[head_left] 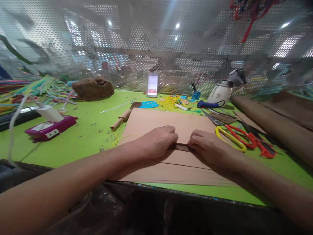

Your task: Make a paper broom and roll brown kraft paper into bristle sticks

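Left hand (162, 141): fingers curled narrow, pinching the left end of a narrow dark brown folded strip (183, 148); the fingertips themselves are partly hidden.
Right hand (206, 145): fingers bent narrow as well, gripping the strip's right end.
Brown strip: stretched between the two hands, just above or on the sheets below; contact cannot be told.
Tan sheets: a flat stack of large tan paper or card sheets (168, 120) under both hands, reaching near the table's front edge.
Scissors: silver-bladed scissors with yellow and red handles (215, 120), beside the right forearm, overlapping the sheets' right side.
Rolled brown piece: a slim brown roll with a fringed end (125, 115), at the stack's far left corner.
Scraps: a pile of yellow shreds (170, 103) beyond the stack, a flat bright blue piece (148, 104) to its left.
Power strip: purple, block-shaped (52, 128), with a white plug-in charger (51, 112), left on the lime-green tabletop (83, 140).
Back: a grey perforated panel (137, 36) rising behind.
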A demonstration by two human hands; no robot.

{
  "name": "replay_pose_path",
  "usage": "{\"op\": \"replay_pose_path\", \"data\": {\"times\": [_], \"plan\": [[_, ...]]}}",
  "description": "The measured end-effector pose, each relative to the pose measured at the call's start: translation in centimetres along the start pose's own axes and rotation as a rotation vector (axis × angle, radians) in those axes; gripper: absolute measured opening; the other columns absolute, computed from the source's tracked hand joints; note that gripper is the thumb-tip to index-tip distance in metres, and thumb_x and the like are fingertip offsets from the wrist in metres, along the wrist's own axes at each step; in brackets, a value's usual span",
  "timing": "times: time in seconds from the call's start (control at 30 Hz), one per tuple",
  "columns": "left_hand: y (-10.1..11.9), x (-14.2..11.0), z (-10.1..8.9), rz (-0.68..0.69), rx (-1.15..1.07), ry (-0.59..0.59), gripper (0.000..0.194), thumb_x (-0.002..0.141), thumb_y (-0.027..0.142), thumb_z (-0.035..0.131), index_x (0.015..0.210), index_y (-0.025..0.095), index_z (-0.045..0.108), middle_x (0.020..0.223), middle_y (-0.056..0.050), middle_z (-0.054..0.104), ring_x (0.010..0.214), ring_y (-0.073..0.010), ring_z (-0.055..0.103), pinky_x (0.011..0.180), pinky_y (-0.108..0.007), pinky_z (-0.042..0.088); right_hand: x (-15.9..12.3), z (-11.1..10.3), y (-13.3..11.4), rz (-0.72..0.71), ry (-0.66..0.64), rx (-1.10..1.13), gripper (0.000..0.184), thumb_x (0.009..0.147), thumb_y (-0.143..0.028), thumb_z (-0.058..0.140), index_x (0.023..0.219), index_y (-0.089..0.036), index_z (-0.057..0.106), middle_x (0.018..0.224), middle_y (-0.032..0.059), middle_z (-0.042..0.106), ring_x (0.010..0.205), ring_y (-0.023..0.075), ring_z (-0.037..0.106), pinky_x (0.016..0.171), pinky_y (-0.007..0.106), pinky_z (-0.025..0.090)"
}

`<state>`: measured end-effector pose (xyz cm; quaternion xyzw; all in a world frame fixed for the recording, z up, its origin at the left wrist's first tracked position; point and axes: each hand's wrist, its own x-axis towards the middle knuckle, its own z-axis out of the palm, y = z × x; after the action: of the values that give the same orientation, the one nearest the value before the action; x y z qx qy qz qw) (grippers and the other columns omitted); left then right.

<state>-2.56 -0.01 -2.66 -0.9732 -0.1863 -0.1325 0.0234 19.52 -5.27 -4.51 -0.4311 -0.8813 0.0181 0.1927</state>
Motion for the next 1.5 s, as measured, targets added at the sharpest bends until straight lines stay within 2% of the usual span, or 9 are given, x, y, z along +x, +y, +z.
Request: {"op": "replay_pose_path", "data": {"times": [0.17,0.37,0.8,1.17,1.27,1.37,1.5], "plan": [[0.0,-0.5,-0.5,-0.022,0.021,-0.014,0.010,0.084,0.015,0.050,0.077,0.015,0.056,0.078,-0.004,0.052,0.070,-0.0151,0.047,0.063,-0.026,0.038,-0.1,-0.8,-0.7,0.047,-0.043,-0.014,0.010,0.086,-0.012,0.049,0.079,-0.017,0.056,0.079,0.0032,0.052,0.069,0.0142,0.050,0.064,0.027,0.040],[0.1,-0.5,-1.0,-0.011,0.052,-0.070,0.013,0.086,0.016,0.047,0.077,0.014,0.057,0.078,-0.005,0.053,0.070,-0.0158,0.048,0.064,-0.028,0.039,-0.2,-1.0,-1.1,0.034,-0.071,-0.055,0.011,0.088,-0.014,0.046,0.081,-0.017,0.055,0.081,0.0042,0.053,0.070,0.0147,0.051,0.065,0.028,0.040],[0.2,-0.6,-1.1,-0.088,0.140,-0.045,0.019,0.086,0.020,0.044,0.073,0.016,0.058,0.072,-0.004,0.052,0.062,-0.0144,0.047,0.058,-0.028,0.037,-0.4,-0.6,-1.7,0.026,-0.030,-0.140,0.015,0.088,-0.016,0.046,0.074,-0.017,0.052,0.078,0.0044,0.051,0.067,0.0147,0.048,0.062,0.029,0.039],[0.2,-0.8,-1.0,-0.041,0.146,-0.028,0.024,0.084,0.017,0.045,0.069,0.015,0.064,0.071,-0.006,0.055,0.068,-0.0173,0.049,0.062,-0.030,0.039,-0.6,-0.5,-2.6,-0.037,-0.078,-0.332,0.012,0.083,-0.013,0.049,0.073,-0.019,0.049,0.078,0.0044,0.049,0.074,0.0196,0.047,0.064,0.035,0.036],[0.3,-0.8,-1.4,-0.067,0.077,-0.027,0.024,0.083,0.015,0.044,0.070,0.014,0.064,0.074,-0.007,0.056,0.070,-0.0170,0.050,0.064,-0.029,0.040,-0.7,-0.3,-2.7,-0.061,-0.069,-0.355,0.012,0.082,-0.011,0.049,0.072,-0.019,0.051,0.077,0.0056,0.050,0.075,0.0206,0.047,0.063,0.036,0.037],[-0.1,-0.2,-1.8,-0.146,-0.091,-0.056,0.023,0.081,0.015,0.044,0.070,0.014,0.065,0.076,-0.006,0.058,0.069,-0.0151,0.051,0.065,-0.027,0.040,-0.7,0.0,-2.7,-0.105,-0.027,-0.380,0.015,0.080,-0.008,0.049,0.069,-0.018,0.051,0.075,0.0075,0.051,0.075,0.0221,0.046,0.062,0.036,0.036],[-0.4,0.9,-1.9,-0.259,-0.334,-0.116,0.036,0.088,0.026,0.037,0.066,0.014,0.062,0.066,-0.004,0.059,0.062,-0.0134,0.049,0.059,-0.025,0.037,-0.6,0.1,-3.0,-0.115,0.001,-0.377,0.015,0.079,-0.004,0.047,0.072,-0.016,0.053,0.075,0.0084,0.051,0.075,0.0220,0.045,0.063,0.037,0.036]]}}
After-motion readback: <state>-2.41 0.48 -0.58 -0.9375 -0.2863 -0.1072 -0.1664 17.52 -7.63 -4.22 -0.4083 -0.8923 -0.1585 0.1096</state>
